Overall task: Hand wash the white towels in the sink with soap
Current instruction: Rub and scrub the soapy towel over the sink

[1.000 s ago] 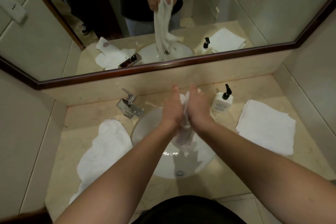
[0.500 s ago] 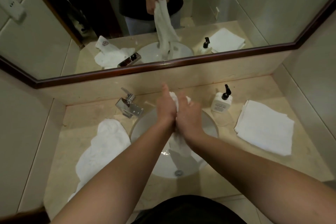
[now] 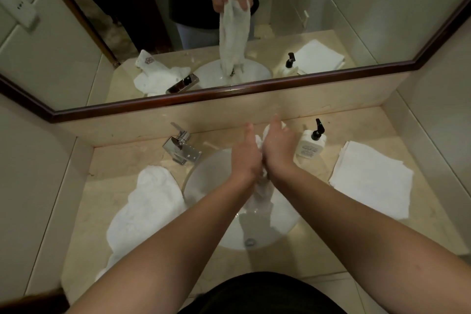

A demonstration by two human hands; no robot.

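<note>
Over the round white ceramic sink (image 3: 204,181), the left hand (image 3: 246,158) and the right hand (image 3: 279,150) press together around a wet white towel (image 3: 260,192). The mirror's reflection shows both hands with fingers curled on the towel's upper end, grasping it. The towel hangs down between the wrists, its lower end reaching into the basin above the drain (image 3: 249,241).

A crumpled white towel (image 3: 145,206) lies on the beige marble worktop (image 3: 318,245) just left of the sink, its edge touching the rim. A folded white towel (image 3: 369,181) lies flat on the worktop, well to the right of the sink. A white soap bottle with a black pump (image 3: 311,143) stands upright between the sink and the folded towel, near the back wall. A chrome square tap (image 3: 181,148) sits at the sink's back left. A dark wood-framed mirror (image 3: 178,102) runs above.
</note>
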